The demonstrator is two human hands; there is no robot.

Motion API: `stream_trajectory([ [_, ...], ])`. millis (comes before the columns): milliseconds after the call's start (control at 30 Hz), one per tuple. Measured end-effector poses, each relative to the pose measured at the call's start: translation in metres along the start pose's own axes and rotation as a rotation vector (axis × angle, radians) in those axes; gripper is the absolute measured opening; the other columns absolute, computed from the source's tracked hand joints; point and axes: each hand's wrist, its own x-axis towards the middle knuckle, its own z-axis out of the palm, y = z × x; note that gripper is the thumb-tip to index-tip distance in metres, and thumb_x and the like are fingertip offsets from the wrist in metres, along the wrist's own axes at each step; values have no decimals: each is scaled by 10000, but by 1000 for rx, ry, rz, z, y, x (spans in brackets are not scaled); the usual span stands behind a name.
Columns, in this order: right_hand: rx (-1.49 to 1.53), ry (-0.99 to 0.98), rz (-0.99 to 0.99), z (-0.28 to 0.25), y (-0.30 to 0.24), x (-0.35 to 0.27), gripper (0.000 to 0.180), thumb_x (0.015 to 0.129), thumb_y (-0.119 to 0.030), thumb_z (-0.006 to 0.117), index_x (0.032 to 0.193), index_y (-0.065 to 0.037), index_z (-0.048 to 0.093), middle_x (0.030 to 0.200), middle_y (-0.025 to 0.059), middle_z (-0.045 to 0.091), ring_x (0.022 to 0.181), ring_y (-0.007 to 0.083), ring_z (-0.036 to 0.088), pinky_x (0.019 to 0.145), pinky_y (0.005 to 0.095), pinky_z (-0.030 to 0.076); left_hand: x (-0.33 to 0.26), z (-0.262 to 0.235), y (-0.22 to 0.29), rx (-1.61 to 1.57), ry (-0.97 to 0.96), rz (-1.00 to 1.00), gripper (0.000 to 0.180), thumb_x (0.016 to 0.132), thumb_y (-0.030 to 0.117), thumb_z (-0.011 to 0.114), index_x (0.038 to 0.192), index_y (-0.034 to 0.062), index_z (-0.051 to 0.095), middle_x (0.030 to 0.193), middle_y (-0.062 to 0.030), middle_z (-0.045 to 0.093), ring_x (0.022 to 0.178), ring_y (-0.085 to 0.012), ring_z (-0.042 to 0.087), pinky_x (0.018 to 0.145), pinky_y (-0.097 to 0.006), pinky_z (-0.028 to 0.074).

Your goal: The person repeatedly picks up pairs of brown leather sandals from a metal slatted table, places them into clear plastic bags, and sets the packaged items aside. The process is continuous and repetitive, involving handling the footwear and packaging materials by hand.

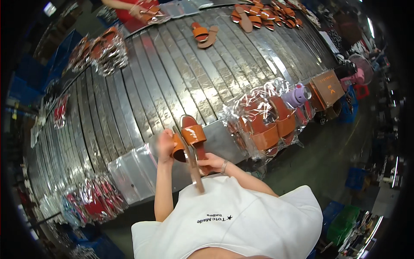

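Note:
In front of my white top I hold a pair of tan slide sandals. My left hand (166,146), partly smeared by motion, is closed on one slide sandal (178,149), which is tipped on edge with its pale sole outward. My right hand (210,162), with bracelets at the wrist, grips the heel end of the other slide sandal (193,134). That one lies strap up, its toe pointing away over the metal-slatted conveyor (142,86). The two sandals are side by side. Just left of my hands, clear plastic bags (134,175) lie along the near edge.
Bagged tan sandals (263,129) are piled at the right, beside a lilac bottle (297,96) and a brown box (327,88). Bagged red items (97,196) sit at the near left. Farther off lie a loose sandal pair (201,33), more sandals (263,15) and a co-worker's hand (137,9).

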Motion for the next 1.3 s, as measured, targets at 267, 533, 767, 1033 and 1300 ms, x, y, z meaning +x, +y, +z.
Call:
stream_trajectory([
  [267,-667,578,-153,-38,25,13,376,743,-258,758,970,1,608,840,40,636,716,96,579,648,257,483,-63,-117,-78,1589,552,205,598,642,378,751,1094,80,498,1108,-152,486,1006,-344,473,886,-472,357],
  [533,-1196,506,-552,13,31,59,359,723,-317,764,853,-13,624,848,73,606,750,144,577,707,276,468,-108,-136,-96,860,666,270,412,742,231,739,976,68,442,951,-104,466,910,-228,482,801,-324,409],
  [767,-912,392,-458,62,12,94,531,730,-313,756,1106,-47,492,922,107,631,834,150,593,773,291,471,-120,-145,-11,137,756,395,229,894,119,540,1097,104,435,1044,-123,567,1029,-188,526,861,-310,417],
  [1033,-1537,469,75,63,-19,100,677,687,-558,668,1151,-82,540,1034,196,633,951,336,616,798,382,481,-146,-217,-40,1124,996,443,118,914,91,443,993,21,497,1083,-127,610,997,-345,578,834,-372,460],
  [1300,-1171,125,-33,95,11,114,635,677,-483,720,1120,-47,592,993,156,650,914,264,629,808,347,471,-177,-139,52,1309,501,398,153,887,76,451,1012,17,517,1026,-148,619,905,-307,590,791,-362,458],
])
